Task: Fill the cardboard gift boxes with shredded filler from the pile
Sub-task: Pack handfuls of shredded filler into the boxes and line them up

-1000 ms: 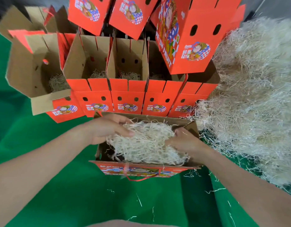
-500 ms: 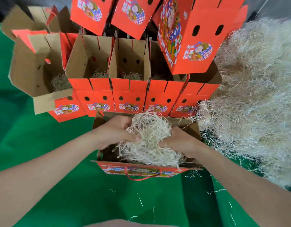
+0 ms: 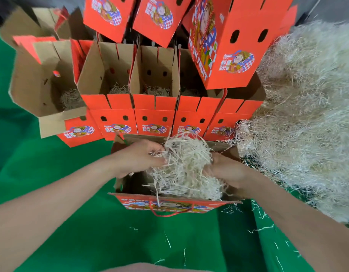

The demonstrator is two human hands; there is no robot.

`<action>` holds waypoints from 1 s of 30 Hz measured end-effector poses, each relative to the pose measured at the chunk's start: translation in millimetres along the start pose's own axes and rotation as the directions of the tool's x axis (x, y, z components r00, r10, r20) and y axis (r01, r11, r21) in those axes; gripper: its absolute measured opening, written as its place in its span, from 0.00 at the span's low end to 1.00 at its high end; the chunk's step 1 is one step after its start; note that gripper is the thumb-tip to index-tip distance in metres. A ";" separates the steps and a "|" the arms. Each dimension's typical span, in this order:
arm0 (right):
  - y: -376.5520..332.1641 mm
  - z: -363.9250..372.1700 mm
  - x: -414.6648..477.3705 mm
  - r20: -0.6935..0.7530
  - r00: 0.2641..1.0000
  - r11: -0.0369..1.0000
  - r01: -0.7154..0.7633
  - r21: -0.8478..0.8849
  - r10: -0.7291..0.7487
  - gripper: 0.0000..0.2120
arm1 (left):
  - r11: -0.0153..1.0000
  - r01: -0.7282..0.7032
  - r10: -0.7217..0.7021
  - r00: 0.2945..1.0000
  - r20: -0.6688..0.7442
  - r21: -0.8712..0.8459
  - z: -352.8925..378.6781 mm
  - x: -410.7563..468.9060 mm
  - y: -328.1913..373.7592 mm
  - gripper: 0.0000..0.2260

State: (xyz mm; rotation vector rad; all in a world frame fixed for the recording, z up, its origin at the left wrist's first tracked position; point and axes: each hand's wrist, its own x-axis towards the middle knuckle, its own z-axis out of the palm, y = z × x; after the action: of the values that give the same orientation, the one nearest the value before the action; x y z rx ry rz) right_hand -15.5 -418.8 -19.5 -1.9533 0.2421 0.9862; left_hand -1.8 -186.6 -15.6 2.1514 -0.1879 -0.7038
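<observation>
Left hand (image 3: pixel 138 156) and right hand (image 3: pixel 227 170) grip pale shredded filler (image 3: pixel 182 160) over the open orange cardboard box (image 3: pixel 169 203). The filler pile (image 3: pixel 307 118) sits just beside its right edge, with green cloth (image 3: pixel 103 238) nearside.

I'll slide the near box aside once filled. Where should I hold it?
Probably the short end walls of the near box, one hand from each side: its top is open and heaped with filler, and the red cord hangs loose on the near flap.
</observation>
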 end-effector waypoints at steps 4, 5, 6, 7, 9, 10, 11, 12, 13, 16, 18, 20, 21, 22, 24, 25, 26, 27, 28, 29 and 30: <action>-7.1 13.4 12.5 0.063 0.995 0.994 0.069 0.081 -0.074 0.38 | 0.948 0.085 -0.028 0.982 0.187 -0.306 15.9 0.7 -2.8 0.35; -9.1 15.2 13.1 0.066 0.996 0.993 0.060 0.103 -0.067 0.35 | 0.956 0.079 -0.026 0.982 0.187 -0.284 19.5 1.4 -3.6 0.33; -6.9 14.5 16.1 0.071 0.996 0.990 0.049 0.131 -0.058 0.33 | 0.965 0.068 -0.030 0.988 0.152 -0.252 22.3 1.3 -2.9 0.30; -4.4 13.1 16.2 0.085 0.995 0.990 0.033 0.137 -0.045 0.32 | 0.974 0.069 -0.050 0.995 0.091 -0.218 23.2 1.9 -2.9 0.28; 1.5 4.5 11.8 0.115 0.993 0.996 0.021 0.087 -0.031 0.30 | 0.975 0.141 -0.149 0.988 -0.035 -0.173 17.0 2.3 -5.8 0.28; 5.2 -2.7 8.7 0.090 0.996 0.998 0.019 0.062 -0.024 0.29 | 0.971 0.184 -0.197 0.977 -0.082 -0.153 11.4 1.5 -9.9 0.30; 6.8 -9.2 2.8 0.032 0.999 0.999 0.010 0.053 -0.011 0.28 | 0.967 0.218 -0.232 0.967 -0.106 -0.128 5.7 0.4 -15.1 0.32; 10.9 -16.1 0.9 -0.033 0.999 0.998 0.001 0.068 0.001 0.30 | 0.966 0.238 -0.248 0.962 -0.115 -0.099 0.7 -1.7 -18.0 0.32; 12.3 -18.8 -1.7 -0.074 0.997 0.995 -0.011 0.104 0.019 0.30 | 0.967 0.249 -0.254 0.961 -0.107 -0.062 -2.8 -3.8 -18.9 0.33; 12.9 -16.3 -0.2 -0.059 0.998 0.993 -0.014 0.115 0.021 0.22 | 0.975 0.213 -0.211 0.977 0.044 -0.059 -5.2 -6.6 -15.6 0.41; 5.6 -5.6 2.2 -0.011 1.000 0.997 0.017 0.082 -0.016 0.08 | 0.958 0.184 -0.135 0.966 0.220 -0.220 0.6 -7.9 -4.2 0.47; -4.0 2.4 3.8 -0.009 0.998 0.994 0.064 0.090 -0.064 0.09 | 0.959 0.137 -0.065 0.958 0.279 -0.249 12.8 -5.2 6.1 0.37; -7.2 5.0 3.6 -0.004 0.997 0.994 0.076 0.083 -0.076 0.08 | 0.970 0.109 -0.052 0.966 0.253 -0.215 19.1 -3.6 8.5 0.28; -8.8 6.8 3.9 0.015 0.996 0.993 0.088 0.082 -0.089 0.08 | 0.986 0.075 -0.041 0.975 0.218 -0.149 23.0 -1.8 9.9 0.19; -7.1 3.4 -0.6 0.043 0.994 0.989 0.093 0.116 -0.098 0.21 | 0.998 0.054 -0.051 0.987 0.151 -0.012 23.3 0.8 7.4 0.09; -3.6 -1.0 -4.3 0.046 0.994 0.984 0.089 0.152 -0.097 0.19 | 0.996 0.085 -0.083 0.989 0.123 -0.012 19.8 1.2 3.6 0.08; 0.9 -5.1 -7.3 0.047 0.993 0.977 0.099 0.191 -0.110 0.15 | 0.991 0.124 -0.118 0.987 0.108 -0.053 15.7 0.3 1.5 0.11; 4.7 -7.6 -9.9 0.079 0.989 0.969 0.106 0.225 -0.126 0.10 | 0.983 0.153 -0.142 0.984 0.104 -0.104 13.2 -0.5 -0.1 0.15; 6.9 -7.3 -10.0 0.096 0.986 0.960 0.106 0.259 -0.135 0.08 | 0.975 0.171 -0.156 0.982 0.109 -0.140 12.3 -0.6 0.1 0.18; 7.6 -4.2 -9.7 0.097 0.985 0.954 0.108 0.280 -0.140 0.08 | 0.969 0.193 -0.177 0.978 0.112 -0.156 14.1 -1.4 2.4 0.22; 8.2 0.1 -6.4 0.071 0.988 0.953 0.110 0.284 -0.135 0.09 | 0.959 0.225 -0.206 0.971 0.122 -0.170 16.5 -0.8 3.3 0.26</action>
State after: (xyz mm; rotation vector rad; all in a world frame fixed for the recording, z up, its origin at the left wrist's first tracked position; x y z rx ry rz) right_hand -24.0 -424.7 -20.2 -1.6430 0.1948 0.9037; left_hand -11.1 -199.6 -20.8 1.9780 0.0583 -0.9229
